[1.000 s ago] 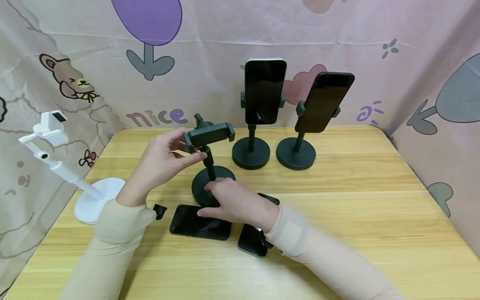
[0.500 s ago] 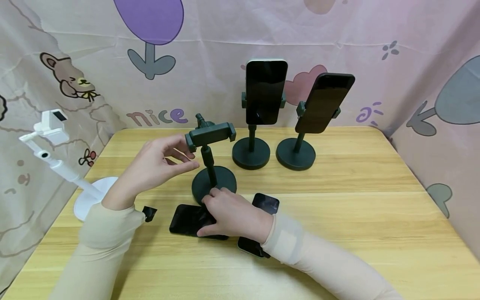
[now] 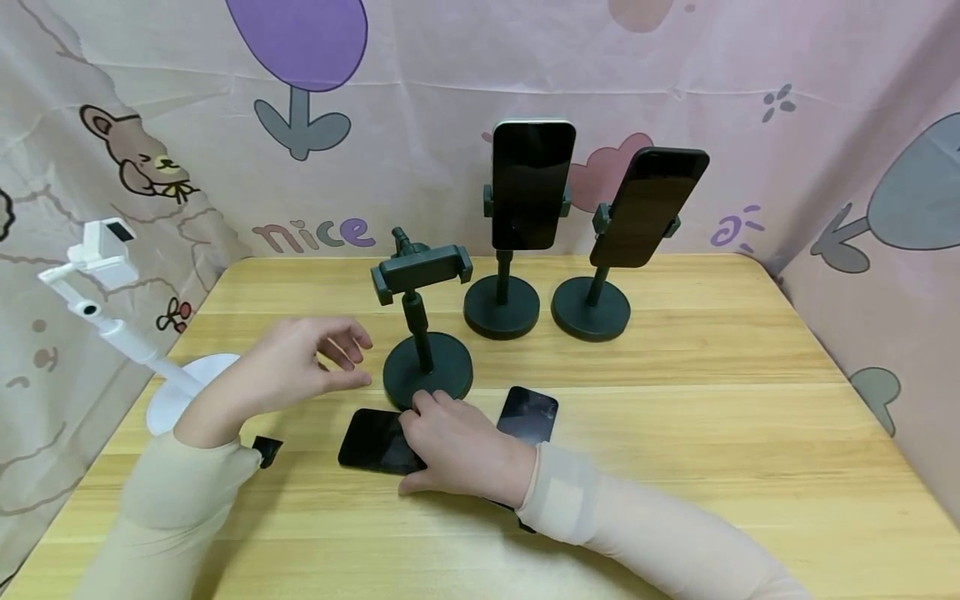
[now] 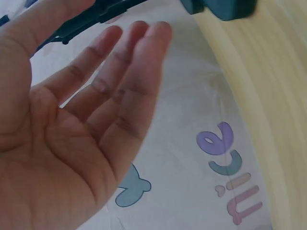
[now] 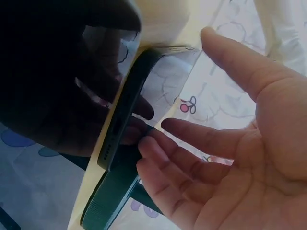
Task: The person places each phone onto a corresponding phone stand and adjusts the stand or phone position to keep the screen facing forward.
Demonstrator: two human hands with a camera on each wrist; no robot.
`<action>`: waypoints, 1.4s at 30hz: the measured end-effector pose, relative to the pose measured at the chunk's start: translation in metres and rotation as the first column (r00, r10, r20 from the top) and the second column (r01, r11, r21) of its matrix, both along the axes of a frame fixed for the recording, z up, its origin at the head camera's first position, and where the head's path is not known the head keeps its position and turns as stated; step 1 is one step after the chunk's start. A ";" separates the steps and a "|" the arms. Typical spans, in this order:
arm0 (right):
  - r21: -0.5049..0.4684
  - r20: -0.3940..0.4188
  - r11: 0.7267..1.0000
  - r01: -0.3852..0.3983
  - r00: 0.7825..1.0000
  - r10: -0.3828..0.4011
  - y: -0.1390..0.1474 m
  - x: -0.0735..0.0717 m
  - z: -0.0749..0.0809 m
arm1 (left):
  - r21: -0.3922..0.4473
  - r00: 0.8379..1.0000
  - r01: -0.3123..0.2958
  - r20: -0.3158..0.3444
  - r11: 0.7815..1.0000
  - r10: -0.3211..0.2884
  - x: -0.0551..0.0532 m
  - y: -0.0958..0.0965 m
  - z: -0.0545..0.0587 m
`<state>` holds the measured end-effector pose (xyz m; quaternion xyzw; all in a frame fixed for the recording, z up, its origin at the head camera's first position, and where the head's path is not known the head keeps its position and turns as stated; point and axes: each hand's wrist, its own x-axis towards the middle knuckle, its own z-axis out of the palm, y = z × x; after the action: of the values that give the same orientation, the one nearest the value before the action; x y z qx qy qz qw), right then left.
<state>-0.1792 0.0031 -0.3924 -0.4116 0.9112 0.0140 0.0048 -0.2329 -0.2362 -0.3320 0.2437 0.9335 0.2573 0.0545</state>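
My right hand [image 3: 468, 450] reaches over a black smartphone [image 3: 375, 437] that lies screen up on the table. Its fingers are at the phone's far side and its thumb by the near side; in the right wrist view the thumb [image 5: 230, 60] stands apart from the phone's edge [image 5: 129, 105]. A dark green phone stand [image 3: 422, 271] with nothing in its clamp stands just behind, its round base close to the fingertips. Left of that stand, my left hand [image 3: 300, 358] hovers with loosely bent fingers, holding nothing; its palm [image 4: 53, 139] shows bare in the left wrist view.
A second smartphone [image 3: 529, 412] lies partly under my right wrist. Behind, two dark stands hold an upright phone [image 3: 532, 183] and a tilted phone [image 3: 651, 208]. At the left stands a white stand [image 3: 135, 342], its base [image 3: 165, 408] partly behind my left forearm. A printed curtain [image 3: 420, 167] surrounds the table.
My left hand has let go of the front stand and drawn back toward me and to the left. My right hand has slid from the stand's base onto the lying phone.
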 end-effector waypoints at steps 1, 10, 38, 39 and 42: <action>0.006 -0.014 1.000 0.002 1.000 -0.002 0.000 0.001 0.000 | -0.026 1.000 0.006 0.001 1.000 -0.006 0.002 -0.001 -0.003; 0.041 -0.020 0.996 0.080 0.997 -0.079 0.008 0.006 0.006 | -0.196 0.995 0.046 0.094 0.980 -0.027 0.012 -0.001 -0.027; 0.072 -0.053 0.994 0.087 0.995 -0.083 -0.002 0.010 -0.001 | -0.227 0.984 0.141 0.137 0.964 -0.112 0.032 0.007 -0.053; 0.070 -0.047 0.994 0.087 0.995 -0.084 -0.003 0.010 -0.002 | -0.224 0.984 0.141 0.136 0.964 -0.112 0.033 0.007 -0.052; 0.064 -0.030 0.994 0.087 0.996 -0.085 -0.005 0.010 -0.002 | -0.217 0.984 0.144 0.132 0.965 -0.118 0.034 0.008 -0.052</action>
<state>-0.1692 -0.0021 -0.3947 -0.3713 0.9272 0.0490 0.0066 -0.1989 -0.2277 -0.3841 0.2817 0.9336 0.1593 0.1536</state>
